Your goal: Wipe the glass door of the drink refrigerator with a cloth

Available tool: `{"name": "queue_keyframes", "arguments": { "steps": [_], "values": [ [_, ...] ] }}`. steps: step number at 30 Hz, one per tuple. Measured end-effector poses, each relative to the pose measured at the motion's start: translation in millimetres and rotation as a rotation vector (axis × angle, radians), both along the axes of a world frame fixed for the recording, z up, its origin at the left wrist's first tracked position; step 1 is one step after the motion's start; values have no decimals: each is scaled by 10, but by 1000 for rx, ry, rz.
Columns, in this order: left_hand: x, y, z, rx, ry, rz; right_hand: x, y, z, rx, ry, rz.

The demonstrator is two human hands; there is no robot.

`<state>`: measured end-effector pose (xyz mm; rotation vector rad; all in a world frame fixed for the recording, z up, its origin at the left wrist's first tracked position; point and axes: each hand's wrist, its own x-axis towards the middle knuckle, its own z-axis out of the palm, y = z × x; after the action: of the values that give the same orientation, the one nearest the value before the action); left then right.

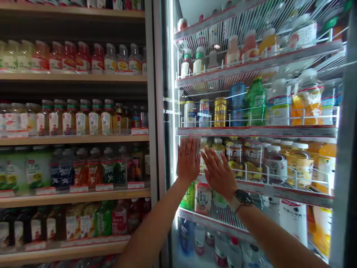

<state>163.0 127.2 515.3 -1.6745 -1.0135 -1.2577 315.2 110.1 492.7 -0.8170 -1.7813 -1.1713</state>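
Reaching Toward the Drinks Fridge (pixel 338 193)

We are wearing a watch (pixel 243 197) on our right wrist. We are holding our right hand (pixel 219 173) and left hand (pixel 189 160) flat, fingers straight, grips wide; whether they are touching anything, we cannot tell. Beyond them, bottles (pixel 233 158) are standing along a shelf (pixel 292 194), toward its left corner.

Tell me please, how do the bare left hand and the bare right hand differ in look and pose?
The bare left hand points its fingers nearly straight up; the bare right hand slants its fingers toward the picture's upper left. The left hand has no watch at its wrist; the right hand has a round black watch with a pale strap. Both are open, backs toward the camera, before lit drink shelves.
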Motion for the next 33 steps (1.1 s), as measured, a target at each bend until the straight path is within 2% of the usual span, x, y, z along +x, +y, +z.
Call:
{"name": "queue_keyframes", "arguments": {
  "steps": [1,3,4,6,8,10,12,17,19,20,21,22,23,25,28,29,31,33],
  "values": [
    [71,15,150,5,-32,-24,2,1,-1,3,-2,3],
    [159,22,270,10,-79,-51,4,2,-3,4,-7,8],
    [173,17,249,12,-83,-54,5,3,-3,4,-7,11],
    [149,-3,84,14,-43,-45,4,1,-4,4,-2,21],
    [81,-24,-192,16,14,-23,2,-2,-2,-4,7,29],
    [-6,-45,-542,22,42,11,1,-8,1,-15,12,32],
    [-100,-74,-962,21,59,53,2,-13,3,-25,14,29],
    [-399,-211,-2127,17,168,145,9,-7,-3,-40,11,29],
    [-516,-250,-2410,10,214,174,10,-3,-7,-35,12,32],
    [-556,-257,-2455,-3,235,183,10,-1,-9,-33,13,32],
    [-578,-255,-2423,-20,251,186,9,-1,-10,-35,15,32],
    [-578,-245,-2312,-34,255,184,8,-2,-10,-39,17,32],
    [-554,-227,-2126,-42,248,175,7,-5,-9,-42,19,33],
    [-442,-171,-1579,-43,198,141,6,-12,-5,-49,19,33],
    [-179,-62,-608,-55,92,52,10,-21,-1,-48,13,24],
    [-90,-31,-326,-51,38,23,11,-22,-1,-45,10,22],
    [62,6,82,-30,-60,-22,15,-21,-4,-32,6,18],
    [155,6,248,-10,-115,-42,16,-16,-9,-20,4,20]
  ]
}}
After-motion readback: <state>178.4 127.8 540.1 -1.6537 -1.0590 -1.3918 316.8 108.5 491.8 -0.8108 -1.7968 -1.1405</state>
